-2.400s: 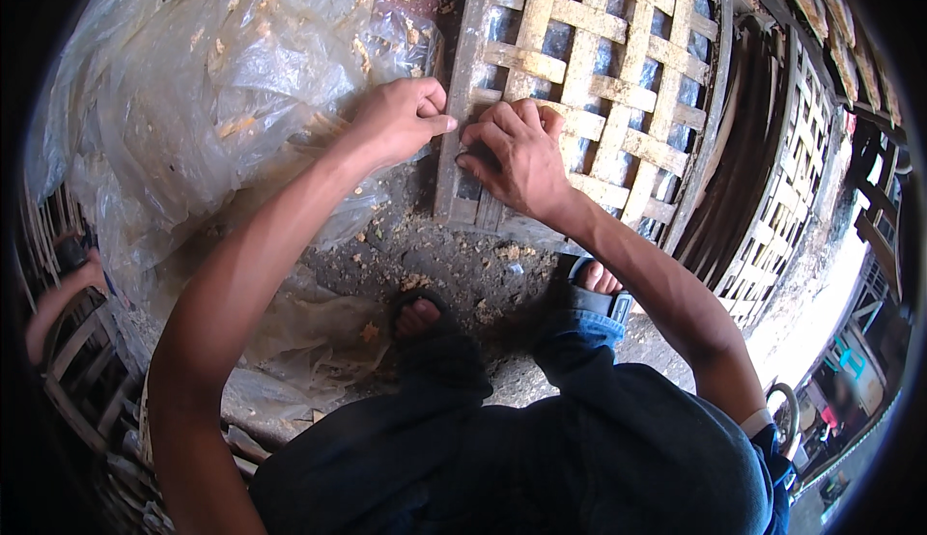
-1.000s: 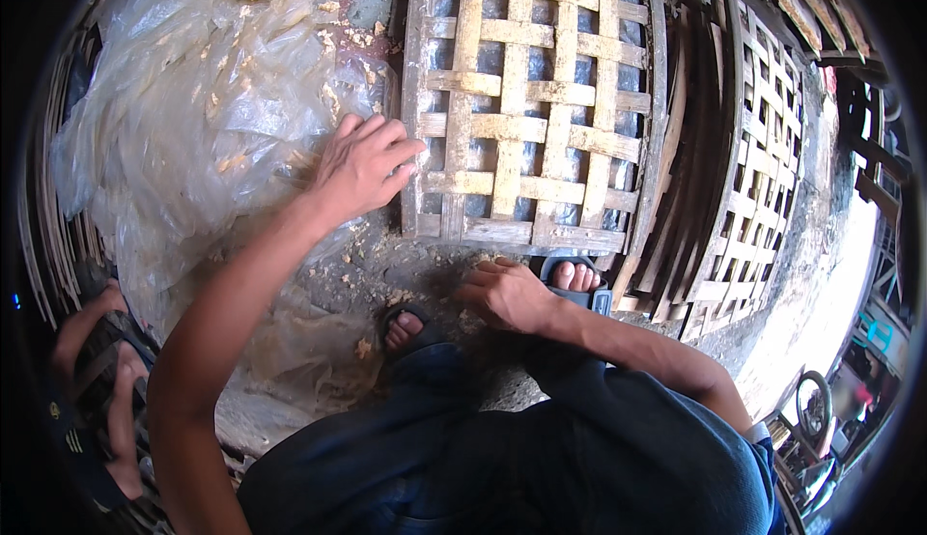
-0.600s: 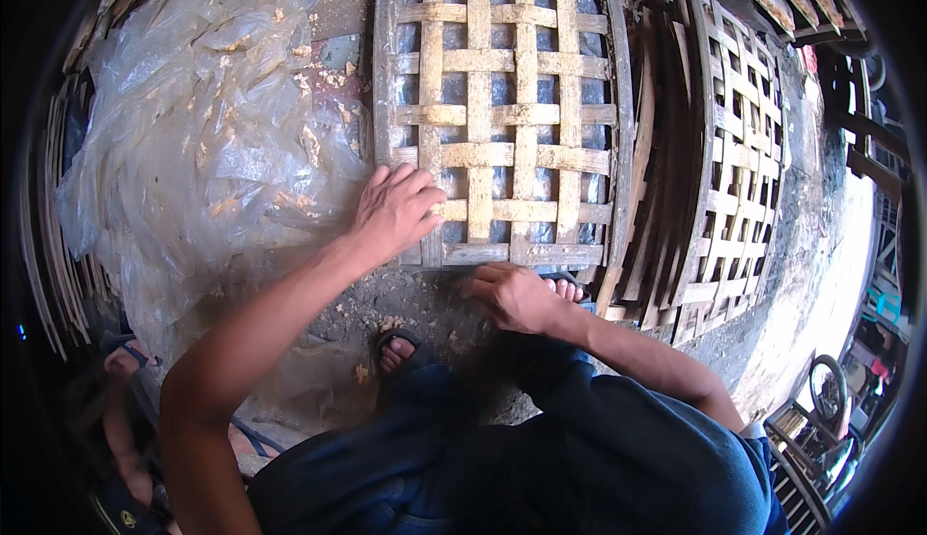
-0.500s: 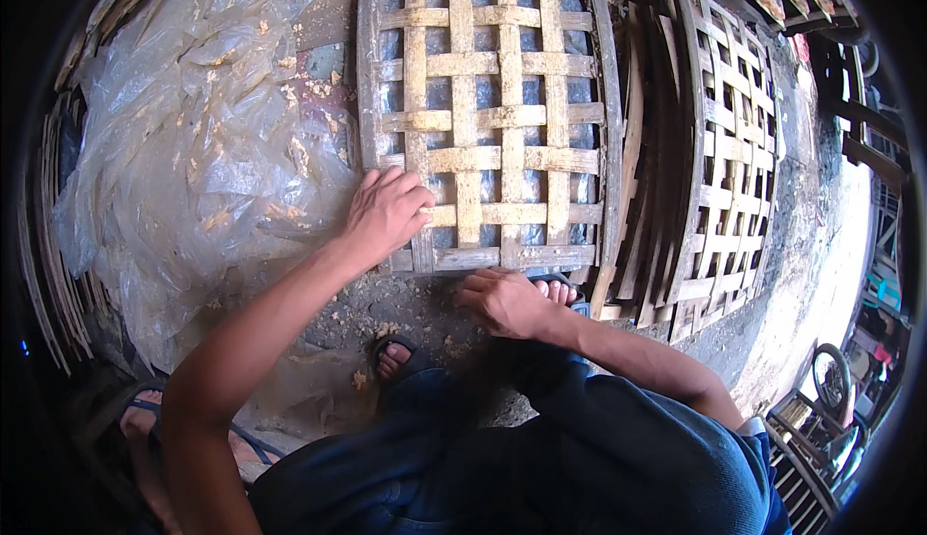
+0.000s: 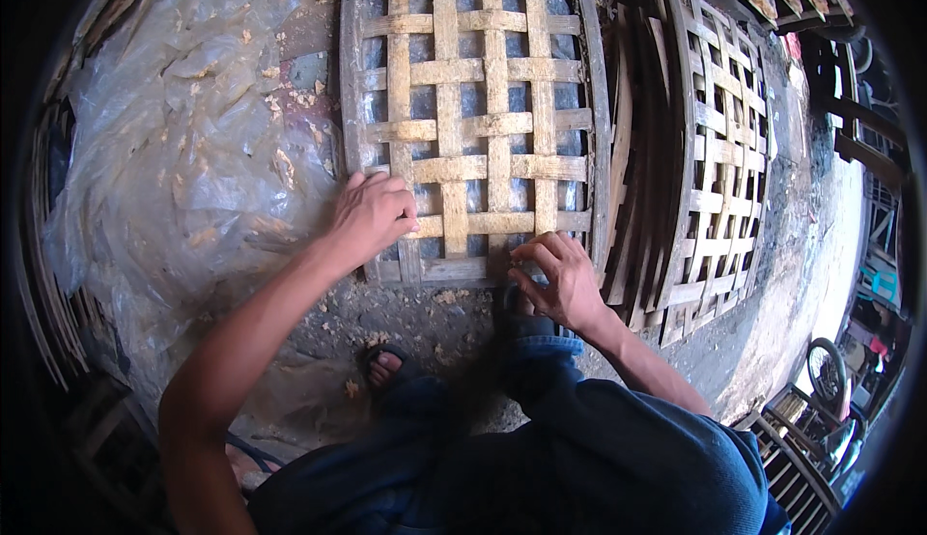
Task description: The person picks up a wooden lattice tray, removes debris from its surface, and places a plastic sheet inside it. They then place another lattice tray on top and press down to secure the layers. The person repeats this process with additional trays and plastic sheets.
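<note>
A woven bamboo rack (image 5: pixel 447 100) in a grey wooden frame lies flat in front of me, with bluish plastic showing through its gaps. My left hand (image 5: pixel 374 211) rests on its near left corner. The fingers there are curled, thumb against forefinger; what they may pinch is hidden. Over the near right part of the rack is my right hand (image 5: pixel 557 279), its fingers bent and the thumb apart from the forefinger. I see nothing held in it. Whether its fingertips touch the slats I cannot tell.
Crumpled clear plastic sheeting (image 5: pixel 183 149) with pale crumbs spreads on the left. To the right, a second woven rack (image 5: pixel 724 149) leans beside stacked wooden edges (image 5: pixel 635 158). My sandalled left foot (image 5: pixel 384 365) is on the dirty floor (image 5: pixel 338 323). A wheel (image 5: pixel 827 373) stands far right.
My right hand has moved up and right, from the floor in front of the rack to over its near edge. My right foot has shifted inward. The left hand stays at the same corner.
</note>
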`<action>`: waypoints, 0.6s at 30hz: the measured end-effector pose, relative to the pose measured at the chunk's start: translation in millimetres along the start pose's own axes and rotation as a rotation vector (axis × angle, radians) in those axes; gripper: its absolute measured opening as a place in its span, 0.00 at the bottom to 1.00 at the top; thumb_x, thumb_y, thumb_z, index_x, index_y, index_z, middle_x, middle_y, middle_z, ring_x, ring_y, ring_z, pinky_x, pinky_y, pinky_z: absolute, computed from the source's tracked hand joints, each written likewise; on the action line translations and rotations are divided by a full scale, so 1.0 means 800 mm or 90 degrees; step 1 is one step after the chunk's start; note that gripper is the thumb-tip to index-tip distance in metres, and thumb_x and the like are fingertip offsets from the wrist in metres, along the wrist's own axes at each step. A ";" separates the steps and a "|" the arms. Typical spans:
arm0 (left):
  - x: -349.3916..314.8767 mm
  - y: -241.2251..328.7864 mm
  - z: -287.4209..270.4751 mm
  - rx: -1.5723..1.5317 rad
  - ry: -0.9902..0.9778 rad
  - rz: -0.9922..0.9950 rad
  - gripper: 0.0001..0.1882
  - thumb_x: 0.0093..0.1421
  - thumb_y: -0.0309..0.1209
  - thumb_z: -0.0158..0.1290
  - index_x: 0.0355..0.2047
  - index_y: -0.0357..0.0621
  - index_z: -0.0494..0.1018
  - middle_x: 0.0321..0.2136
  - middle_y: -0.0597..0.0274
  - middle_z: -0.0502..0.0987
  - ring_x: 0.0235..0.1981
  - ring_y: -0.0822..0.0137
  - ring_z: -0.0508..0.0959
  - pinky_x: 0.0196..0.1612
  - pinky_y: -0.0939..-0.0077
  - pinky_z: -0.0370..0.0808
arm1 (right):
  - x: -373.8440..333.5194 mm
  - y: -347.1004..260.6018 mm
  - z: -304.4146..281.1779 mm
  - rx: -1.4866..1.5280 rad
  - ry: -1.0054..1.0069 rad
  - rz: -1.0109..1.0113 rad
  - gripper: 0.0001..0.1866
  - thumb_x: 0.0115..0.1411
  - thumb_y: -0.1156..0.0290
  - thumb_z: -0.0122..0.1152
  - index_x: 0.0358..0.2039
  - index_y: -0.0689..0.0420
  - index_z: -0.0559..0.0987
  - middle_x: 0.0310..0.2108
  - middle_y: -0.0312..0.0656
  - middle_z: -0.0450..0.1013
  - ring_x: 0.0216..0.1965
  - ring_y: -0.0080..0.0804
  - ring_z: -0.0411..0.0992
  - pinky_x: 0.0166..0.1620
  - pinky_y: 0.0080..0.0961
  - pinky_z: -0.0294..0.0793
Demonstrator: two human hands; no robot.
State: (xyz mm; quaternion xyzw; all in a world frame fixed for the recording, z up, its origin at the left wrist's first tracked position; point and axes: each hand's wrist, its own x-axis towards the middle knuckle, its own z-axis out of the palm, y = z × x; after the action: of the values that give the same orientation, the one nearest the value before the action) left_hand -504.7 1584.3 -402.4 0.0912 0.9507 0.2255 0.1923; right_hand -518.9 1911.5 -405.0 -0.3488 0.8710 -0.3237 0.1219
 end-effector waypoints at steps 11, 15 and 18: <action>-0.001 -0.011 0.004 -0.013 0.024 0.056 0.08 0.59 0.36 0.65 0.31 0.48 0.80 0.32 0.65 0.74 0.42 0.62 0.74 0.54 0.64 0.66 | -0.009 0.033 0.015 -0.081 0.013 -0.065 0.13 0.52 0.65 0.73 0.40 0.45 0.86 0.38 0.30 0.74 0.40 0.32 0.71 0.43 0.32 0.67; -0.004 -0.013 0.012 0.049 0.071 0.100 0.08 0.60 0.36 0.63 0.31 0.47 0.78 0.33 0.65 0.74 0.42 0.62 0.74 0.51 0.65 0.67 | -0.006 0.039 0.017 -0.097 -0.009 -0.096 0.14 0.52 0.66 0.70 0.41 0.47 0.84 0.39 0.31 0.74 0.41 0.32 0.71 0.44 0.32 0.67; -0.008 -0.009 0.016 0.109 0.092 0.117 0.08 0.62 0.35 0.61 0.31 0.46 0.77 0.33 0.64 0.74 0.42 0.62 0.74 0.50 0.66 0.68 | -0.010 0.046 0.022 -0.121 -0.027 -0.123 0.16 0.53 0.66 0.65 0.44 0.49 0.82 0.42 0.34 0.74 0.43 0.34 0.71 0.47 0.32 0.66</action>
State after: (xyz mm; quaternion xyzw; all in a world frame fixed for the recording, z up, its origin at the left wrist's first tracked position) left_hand -494.2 1581.2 -414.0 0.1775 0.9655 0.1665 0.0931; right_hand -524.7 1928.5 -442.0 -0.4477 0.8573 -0.2428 0.0748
